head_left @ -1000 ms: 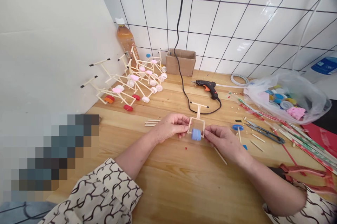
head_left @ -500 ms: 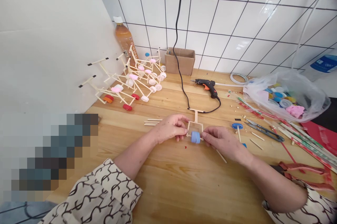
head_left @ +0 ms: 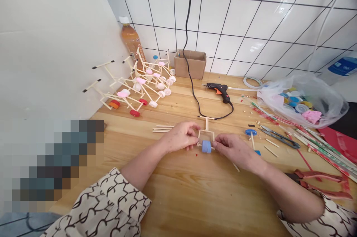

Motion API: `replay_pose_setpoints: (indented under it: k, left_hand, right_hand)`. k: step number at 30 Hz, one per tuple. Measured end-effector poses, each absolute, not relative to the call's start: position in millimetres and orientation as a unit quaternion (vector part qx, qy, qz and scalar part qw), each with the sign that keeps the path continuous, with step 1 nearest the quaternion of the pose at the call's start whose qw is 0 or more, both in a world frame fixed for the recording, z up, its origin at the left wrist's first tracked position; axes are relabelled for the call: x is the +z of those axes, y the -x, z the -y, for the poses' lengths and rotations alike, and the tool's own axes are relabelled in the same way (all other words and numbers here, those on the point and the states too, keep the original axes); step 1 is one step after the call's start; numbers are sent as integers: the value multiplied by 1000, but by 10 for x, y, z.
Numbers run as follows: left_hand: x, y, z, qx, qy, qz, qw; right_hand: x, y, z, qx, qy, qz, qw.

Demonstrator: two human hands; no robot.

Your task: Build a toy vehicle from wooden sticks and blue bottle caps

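Between my hands a small tricycle frame of wooden sticks [head_left: 206, 130] rests on the table, with a T-shaped handlebar at its far end. Blue bottle caps [head_left: 206, 146] form a wheel at its near side. My left hand [head_left: 184, 135] pinches the frame's left side between thumb and fingers. On the other side my right hand [head_left: 232, 148] grips the right corner, its fingertips closed on the stick. A loose stick [head_left: 236, 167] lies partly under my right hand. Beyond that hand is a blue cap with a stick [head_left: 251, 133].
Several finished stick tricycles [head_left: 139, 81] stand at the back left beside a bottle [head_left: 131, 40]. A glue gun [head_left: 219, 90] and cardboard box [head_left: 190, 64] are at the back. Snips [head_left: 279, 136], pliers [head_left: 320, 183] and a bag of caps [head_left: 302, 99] lie to the right.
Almost nothing differs. Both hands keep their hold on the stick frame, and the whole view has shifted very slightly.
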State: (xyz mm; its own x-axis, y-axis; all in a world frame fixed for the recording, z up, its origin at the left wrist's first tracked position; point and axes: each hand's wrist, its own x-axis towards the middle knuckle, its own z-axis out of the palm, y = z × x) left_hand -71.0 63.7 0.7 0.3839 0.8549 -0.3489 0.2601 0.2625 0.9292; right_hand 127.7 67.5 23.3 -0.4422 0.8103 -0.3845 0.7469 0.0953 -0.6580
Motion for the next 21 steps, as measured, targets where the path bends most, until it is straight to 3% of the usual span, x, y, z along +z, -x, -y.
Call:
replay_pose_setpoints:
  k: [21]
  left_hand:
    - [19,674,-617,221,-580,-521,586]
  right_hand:
    - [249,-1266,-664,343,531,774,28]
